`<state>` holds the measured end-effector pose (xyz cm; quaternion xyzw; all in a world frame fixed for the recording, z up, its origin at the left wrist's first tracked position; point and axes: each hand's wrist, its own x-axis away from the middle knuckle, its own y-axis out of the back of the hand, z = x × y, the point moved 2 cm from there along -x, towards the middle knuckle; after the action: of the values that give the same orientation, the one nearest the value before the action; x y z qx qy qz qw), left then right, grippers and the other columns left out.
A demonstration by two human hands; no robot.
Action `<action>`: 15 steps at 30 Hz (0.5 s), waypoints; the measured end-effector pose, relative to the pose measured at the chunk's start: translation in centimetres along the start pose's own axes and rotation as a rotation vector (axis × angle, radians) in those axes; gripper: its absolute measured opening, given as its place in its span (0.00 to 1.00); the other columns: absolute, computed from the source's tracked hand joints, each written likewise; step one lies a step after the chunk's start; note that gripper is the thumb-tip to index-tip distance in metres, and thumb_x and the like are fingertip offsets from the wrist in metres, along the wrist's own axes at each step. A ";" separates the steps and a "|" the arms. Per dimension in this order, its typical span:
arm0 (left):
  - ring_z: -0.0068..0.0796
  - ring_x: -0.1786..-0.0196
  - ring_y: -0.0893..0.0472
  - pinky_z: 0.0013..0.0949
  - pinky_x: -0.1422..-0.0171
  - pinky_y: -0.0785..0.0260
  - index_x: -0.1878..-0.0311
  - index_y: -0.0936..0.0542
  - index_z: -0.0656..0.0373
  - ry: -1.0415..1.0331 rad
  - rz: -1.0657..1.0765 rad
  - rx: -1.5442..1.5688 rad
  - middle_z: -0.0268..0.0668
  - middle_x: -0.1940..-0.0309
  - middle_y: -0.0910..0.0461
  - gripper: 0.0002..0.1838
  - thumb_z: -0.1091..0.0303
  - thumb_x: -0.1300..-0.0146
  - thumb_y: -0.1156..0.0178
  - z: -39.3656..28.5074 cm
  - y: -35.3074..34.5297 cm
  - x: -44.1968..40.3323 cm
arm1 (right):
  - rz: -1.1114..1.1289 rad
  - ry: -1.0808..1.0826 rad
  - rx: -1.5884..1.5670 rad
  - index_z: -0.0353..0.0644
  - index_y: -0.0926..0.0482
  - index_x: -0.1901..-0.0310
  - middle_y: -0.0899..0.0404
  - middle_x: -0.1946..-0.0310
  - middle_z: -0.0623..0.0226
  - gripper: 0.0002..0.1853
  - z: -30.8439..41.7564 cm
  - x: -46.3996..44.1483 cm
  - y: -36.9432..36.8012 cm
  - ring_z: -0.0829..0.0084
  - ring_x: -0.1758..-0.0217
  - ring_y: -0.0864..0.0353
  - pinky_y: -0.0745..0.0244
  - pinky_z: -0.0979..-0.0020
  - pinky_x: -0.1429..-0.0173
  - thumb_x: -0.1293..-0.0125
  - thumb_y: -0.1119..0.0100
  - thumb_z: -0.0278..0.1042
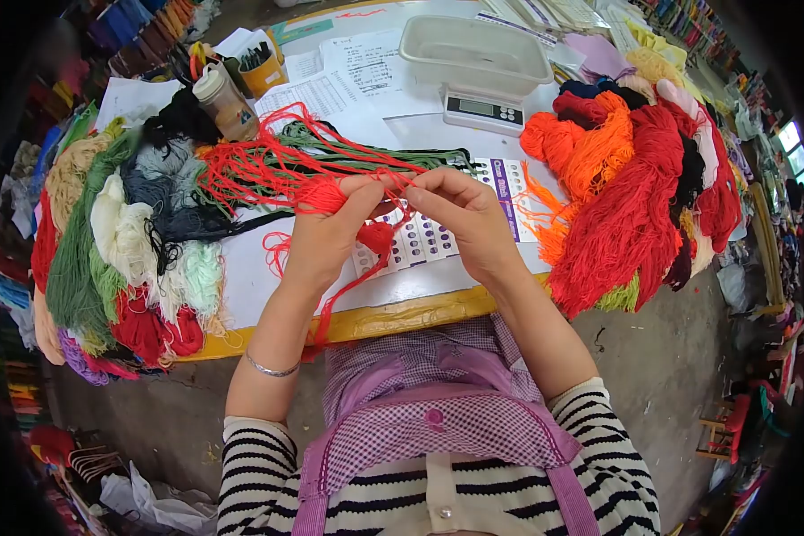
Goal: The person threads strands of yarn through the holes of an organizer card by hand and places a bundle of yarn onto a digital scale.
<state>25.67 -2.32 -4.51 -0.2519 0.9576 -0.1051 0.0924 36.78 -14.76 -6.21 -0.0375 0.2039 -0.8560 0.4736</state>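
Observation:
My left hand (326,237) is closed around a bundle of bright red embroidery thread (241,174), whose loose strands spread over the table to the left. My right hand (473,228) pinches strands of the same thread a short way to the right, at about the same height. Between the hands a small red clump hangs down, and one tail drops past the table's front edge. Below and behind the hands lie white and purple cards (411,246) with rows of holes. Dark green thread (330,147) stretches out just beyond the red bundle.
Thread skeins in many colours heap up at the left (125,241); red and orange skeins (616,196) pile at the right. Farther back are a digital scale (484,109), a plastic tub (473,54), a lidded jar (225,103), a pen holder (261,67) and written sheets (357,67).

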 end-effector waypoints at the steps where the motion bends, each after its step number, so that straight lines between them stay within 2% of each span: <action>1: 0.27 0.53 0.19 0.33 0.45 0.25 0.55 0.19 0.67 0.002 -0.001 0.030 0.40 0.58 0.17 0.11 0.70 0.33 0.46 0.0 0.0 0.0 | -0.004 -0.001 -0.027 0.41 0.20 0.60 0.20 0.64 0.74 0.06 -0.1 -0.1 0.1 0.85 0.60 0.26 0.33 0.78 0.52 0.36 0.38 0.31; 2: 0.27 0.53 0.19 0.33 0.45 0.25 0.55 0.19 0.67 0.002 -0.001 0.031 0.40 0.58 0.17 0.11 0.70 0.33 0.46 -0.2 -0.2 0.0 | -0.007 -0.001 -0.054 0.41 0.21 0.60 0.21 0.63 0.74 0.05 -0.3 -0.1 0.1 0.85 0.58 0.26 0.33 0.78 0.51 0.36 0.39 0.31; 4: 0.26 0.61 0.20 0.33 0.48 0.25 0.64 0.19 0.67 0.023 -0.056 0.024 0.37 0.66 0.18 0.11 0.70 0.32 0.48 -0.7 -0.7 -0.2 | -0.009 0.002 -0.056 0.41 0.21 0.59 0.22 0.64 0.75 0.06 -0.9 -0.4 0.4 0.85 0.60 0.27 0.33 0.78 0.51 0.34 0.41 0.31; 5: 0.26 0.61 0.20 0.33 0.48 0.25 0.64 0.19 0.67 0.025 -0.056 0.025 0.37 0.66 0.18 0.11 0.70 0.32 0.48 -0.7 -0.3 -0.5 | -0.012 0.005 -0.059 0.41 0.22 0.58 0.22 0.65 0.76 0.06 -1.0 -0.4 0.6 0.84 0.61 0.28 0.33 0.77 0.51 0.33 0.43 0.32; 6: 0.23 0.67 0.24 0.31 0.54 0.26 0.69 0.23 0.63 0.112 -0.014 0.360 0.33 0.73 0.23 0.10 0.71 0.33 0.49 -0.6 0.4 -1.0 | -0.014 0.003 -0.057 0.41 0.22 0.58 0.22 0.65 0.76 0.06 -0.7 -0.4 0.8 0.84 0.61 0.28 0.33 0.77 0.51 0.33 0.43 0.32; 7: 0.20 0.73 0.28 0.29 0.60 0.28 0.75 0.27 0.60 0.200 0.031 0.697 0.29 0.80 0.29 0.12 0.72 0.33 0.50 -0.6 1.2 -1.2 | 0.039 -0.116 -0.404 0.41 0.22 0.57 0.25 0.67 0.77 0.07 -0.1 -0.1 1.1 0.84 0.63 0.30 0.33 0.76 0.53 0.32 0.44 0.33; 8: 0.17 0.81 0.41 0.23 0.71 0.40 0.79 0.36 0.53 0.318 -0.018 1.002 0.24 0.86 0.42 0.15 0.72 0.34 0.51 -1.5 2.8 -1.0 | 0.088 -0.233 -0.753 0.41 0.23 0.56 0.27 0.69 0.78 0.08 0.6 0.2 1.7 0.83 0.66 0.31 0.32 0.75 0.54 0.31 0.46 0.34; 9: 0.15 0.84 0.45 0.23 0.77 0.48 0.78 0.37 0.52 0.253 -0.030 0.962 0.23 0.87 0.45 0.15 0.71 0.33 0.52 -2.2 5.7 -0.7 | 0.207 -0.200 -0.767 0.41 0.23 0.56 0.29 0.71 0.78 0.08 1.7 0.5 3.6 0.83 0.67 0.33 0.33 0.75 0.57 0.31 0.47 0.35; 10: 0.15 0.85 0.46 0.22 0.78 0.50 0.78 0.37 0.53 0.117 -0.076 0.813 0.23 0.87 0.44 0.16 0.71 0.32 0.53 -3.0 9.3 -0.2 | 0.321 -0.168 -0.780 0.41 0.24 0.56 0.31 0.72 0.79 0.09 3.0 1.4 5.9 0.83 0.69 0.34 0.33 0.76 0.61 0.30 0.47 0.36; 11: 0.15 0.85 0.46 0.23 0.79 0.51 0.79 0.38 0.53 0.115 -0.058 0.872 0.23 0.87 0.45 0.17 0.71 0.31 0.54 -3.8 13.3 0.6 | -0.015 -0.064 -0.321 0.41 0.25 0.58 0.33 0.74 0.79 0.09 6.0 3.3 7.0 0.85 0.70 0.35 0.38 0.79 0.66 0.32 0.45 0.37; 12: 0.17 0.84 0.46 0.24 0.77 0.52 0.75 0.37 0.55 0.066 -0.065 0.883 0.26 0.85 0.45 0.14 0.72 0.29 0.58 -4.8 17.2 2.1 | -0.099 -0.013 0.131 0.41 0.25 0.61 0.32 0.74 0.79 0.08 8.2 4.3 9.2 0.86 0.72 0.36 0.41 0.80 0.68 0.32 0.45 0.36; 13: 0.18 0.84 0.47 0.24 0.77 0.53 0.75 0.37 0.55 0.014 -0.197 0.812 0.26 0.84 0.45 0.14 0.72 0.29 0.58 -5.7 20.9 3.7 | -0.237 -0.058 0.457 0.42 0.25 0.63 0.33 0.76 0.81 0.06 10.3 5.4 11.8 0.87 0.74 0.38 0.42 0.81 0.69 0.32 0.46 0.35; 15: 0.17 0.85 0.49 0.24 0.80 0.56 0.76 0.38 0.54 -0.028 -0.382 0.703 0.26 0.85 0.45 0.15 0.73 0.30 0.58 -7.8 28.2 7.3 | -0.421 -0.040 0.870 0.47 0.25 0.67 0.35 0.77 0.85 0.06 14.7 7.2 16.2 0.90 0.75 0.40 0.45 0.84 0.71 0.33 0.46 0.36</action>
<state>4.59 19.22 -4.90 -0.3798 0.7979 -0.4382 0.1647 49.48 -32.93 0.04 0.1070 -0.1941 -0.9382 0.2657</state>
